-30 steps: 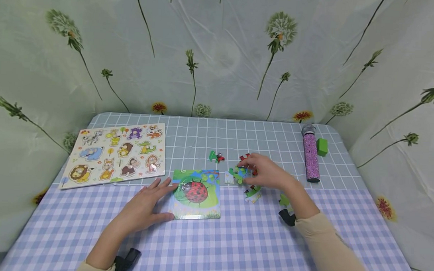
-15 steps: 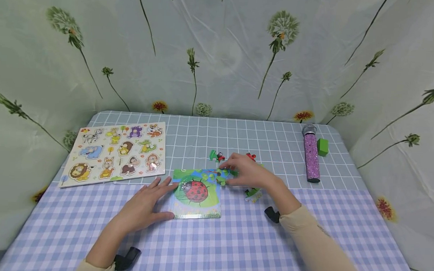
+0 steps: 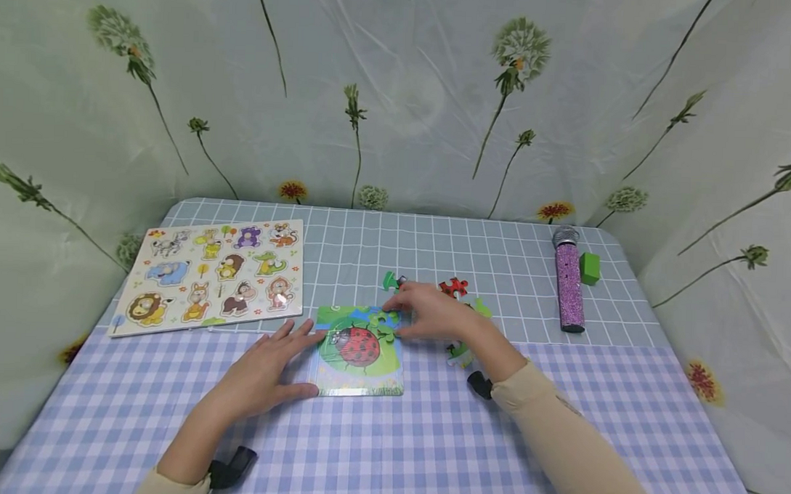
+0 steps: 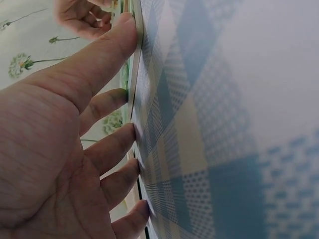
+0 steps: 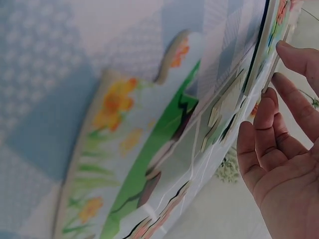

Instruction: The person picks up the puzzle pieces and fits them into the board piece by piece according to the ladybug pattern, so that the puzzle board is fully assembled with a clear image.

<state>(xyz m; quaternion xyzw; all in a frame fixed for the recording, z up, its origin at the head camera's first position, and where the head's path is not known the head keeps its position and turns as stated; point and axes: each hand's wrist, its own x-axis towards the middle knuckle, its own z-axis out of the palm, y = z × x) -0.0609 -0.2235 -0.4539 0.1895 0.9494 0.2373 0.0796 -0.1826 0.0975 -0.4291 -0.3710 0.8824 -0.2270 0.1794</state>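
The right hand (image 3: 435, 312) pinches a green puzzle piece (image 3: 385, 324) between thumb and fingertips, over the far right corner of the ladybug board (image 3: 359, 384). That board lies left of the right hand and just right of the left hand (image 3: 262, 377), whose fingers are spread and hold nothing, its thumb and forefinger resting at the board's near edge. A red piece (image 3: 456, 287) lies beyond the right hand's knuckles, and a microphone (image 3: 569, 289) and green block (image 3: 589, 269) sit farther right. Beyond the left hand lies an animal board (image 3: 201, 290).
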